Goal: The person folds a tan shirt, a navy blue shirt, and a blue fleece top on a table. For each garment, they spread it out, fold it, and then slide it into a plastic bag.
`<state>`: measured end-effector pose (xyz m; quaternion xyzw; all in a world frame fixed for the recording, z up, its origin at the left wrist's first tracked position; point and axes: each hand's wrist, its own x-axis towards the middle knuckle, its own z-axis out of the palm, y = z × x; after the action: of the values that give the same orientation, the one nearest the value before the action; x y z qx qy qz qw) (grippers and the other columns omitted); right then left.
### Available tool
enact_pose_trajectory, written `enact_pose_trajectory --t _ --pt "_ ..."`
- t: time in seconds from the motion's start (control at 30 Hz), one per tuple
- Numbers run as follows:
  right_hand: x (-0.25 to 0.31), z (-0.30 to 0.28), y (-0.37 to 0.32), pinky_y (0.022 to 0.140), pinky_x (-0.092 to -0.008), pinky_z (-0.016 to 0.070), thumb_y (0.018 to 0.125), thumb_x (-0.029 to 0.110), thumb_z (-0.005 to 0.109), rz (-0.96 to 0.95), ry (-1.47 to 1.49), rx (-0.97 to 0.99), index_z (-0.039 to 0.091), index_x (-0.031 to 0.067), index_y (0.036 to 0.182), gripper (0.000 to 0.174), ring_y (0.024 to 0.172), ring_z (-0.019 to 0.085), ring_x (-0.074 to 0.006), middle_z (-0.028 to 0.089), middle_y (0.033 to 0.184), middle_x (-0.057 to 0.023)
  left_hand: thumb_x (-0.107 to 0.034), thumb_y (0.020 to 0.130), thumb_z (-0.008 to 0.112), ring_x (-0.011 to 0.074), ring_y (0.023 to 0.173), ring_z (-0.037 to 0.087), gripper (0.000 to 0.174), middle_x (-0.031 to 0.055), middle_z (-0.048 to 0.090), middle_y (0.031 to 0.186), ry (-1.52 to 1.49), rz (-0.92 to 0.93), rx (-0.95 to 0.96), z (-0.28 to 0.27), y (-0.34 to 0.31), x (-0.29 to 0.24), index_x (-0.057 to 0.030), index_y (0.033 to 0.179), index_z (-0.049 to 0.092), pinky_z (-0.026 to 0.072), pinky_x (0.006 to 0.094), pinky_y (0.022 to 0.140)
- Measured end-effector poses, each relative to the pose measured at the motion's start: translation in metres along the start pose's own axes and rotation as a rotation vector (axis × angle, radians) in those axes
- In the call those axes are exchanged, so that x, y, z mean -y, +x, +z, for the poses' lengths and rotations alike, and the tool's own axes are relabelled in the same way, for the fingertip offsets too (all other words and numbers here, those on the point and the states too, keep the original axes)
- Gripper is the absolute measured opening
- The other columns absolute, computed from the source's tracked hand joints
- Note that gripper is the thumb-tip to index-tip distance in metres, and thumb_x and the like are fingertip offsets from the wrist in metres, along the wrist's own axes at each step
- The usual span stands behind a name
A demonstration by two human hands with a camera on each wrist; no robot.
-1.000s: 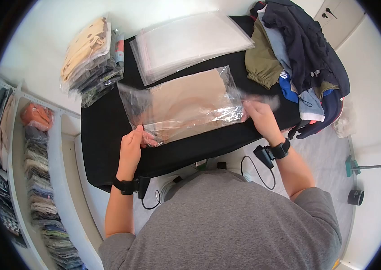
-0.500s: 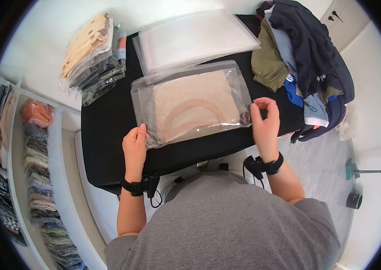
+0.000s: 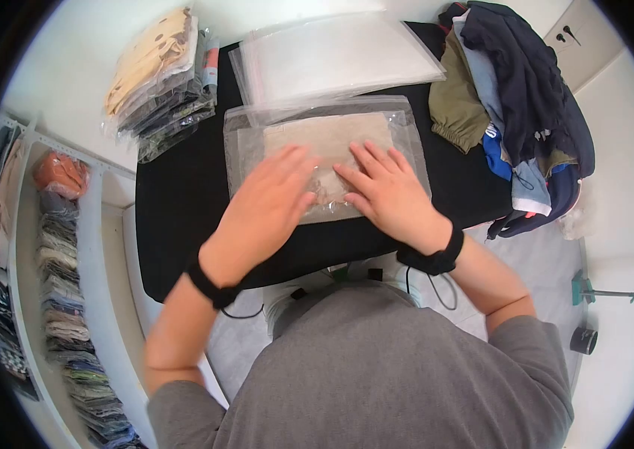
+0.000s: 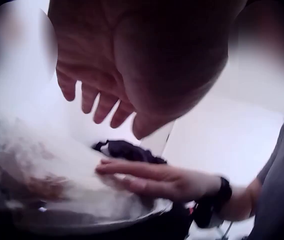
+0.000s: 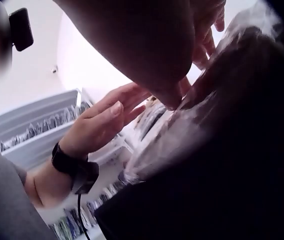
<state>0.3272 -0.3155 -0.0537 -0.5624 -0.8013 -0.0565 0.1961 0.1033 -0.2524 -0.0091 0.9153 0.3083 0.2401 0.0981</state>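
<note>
Plastic bag (image 3: 328, 133), edges released; left grip (image 3: 263, 203), right grip (image 3: 394, 196) now spread over it.

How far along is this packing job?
Partway, it seems. Already done: the stack of bagged clothes at the table's far left. In hand: a beige garment inside a clear bag, with the right hand flat on it and the left hand just above; I can't tell whether it's sealed. Probably left: the loose clothes at the right, with flat clear bags nearby.

Two hands (image 3: 395, 196), two wristbands (image 3: 210, 284), one table (image 3: 175, 224), one clothes heap (image 3: 520, 78).
</note>
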Motion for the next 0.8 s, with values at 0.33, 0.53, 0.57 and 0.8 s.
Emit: enact_pose_trajectory --t 0.33,0.53,0.57,0.8 --pt "-0.045 0.003 0.010 0.106 -0.0540 0.0241 0.091 0.048 0.044 -0.233 -0.060 0.283 0.033 0.0256 0.141 0.056 0.135 0.026 -0.0305 0.027 0.147 -0.0112 -0.049 0.087 0.049 0.0296 0.136 0.024 0.071 0.0127 0.027 0.147 0.252 0.401 0.380 0.044 0.021 0.049 -0.0049 0.140 0.031 0.0217 0.0521 0.107" --pt "-0.050 0.008 0.013 0.107 -0.0534 0.0233 0.089 0.048 0.048 -0.181 0.014 0.342 0.034 0.0281 0.141 0.057 0.135 0.025 -0.0316 0.028 0.147 -0.0108 -0.049 0.087 0.048 0.0310 0.137 0.022 0.072 0.0135 0.026 0.148 0.134 0.354 0.455 0.048 0.027 0.057 -0.0053 0.140 0.030 0.0190 0.0523 0.108" --pt "-0.051 0.008 0.014 0.107 -0.0534 0.0231 0.089 0.048 0.048 -0.169 0.044 0.361 0.035 0.0281 0.140 0.057 0.136 0.025 -0.0316 0.027 0.147 -0.0108 -0.049 0.087 0.049 0.0312 0.137 0.022 0.072 0.0136 0.026 0.148 0.108 0.337 0.478 0.047 0.028 0.058 -0.0055 0.140 0.030 0.0186 0.0522 0.108" --pt "-0.054 0.010 0.015 0.107 -0.0529 0.0230 0.089 0.045 0.050 -0.157 0.130 0.389 0.036 0.0261 0.140 0.056 0.137 0.023 -0.0316 0.027 0.146 -0.0119 -0.048 0.087 0.049 0.0316 0.137 0.021 0.071 0.0134 0.025 0.148 0.021 0.306 0.534 0.047 0.032 0.060 -0.0060 0.141 0.030 0.0178 0.0522 0.109"
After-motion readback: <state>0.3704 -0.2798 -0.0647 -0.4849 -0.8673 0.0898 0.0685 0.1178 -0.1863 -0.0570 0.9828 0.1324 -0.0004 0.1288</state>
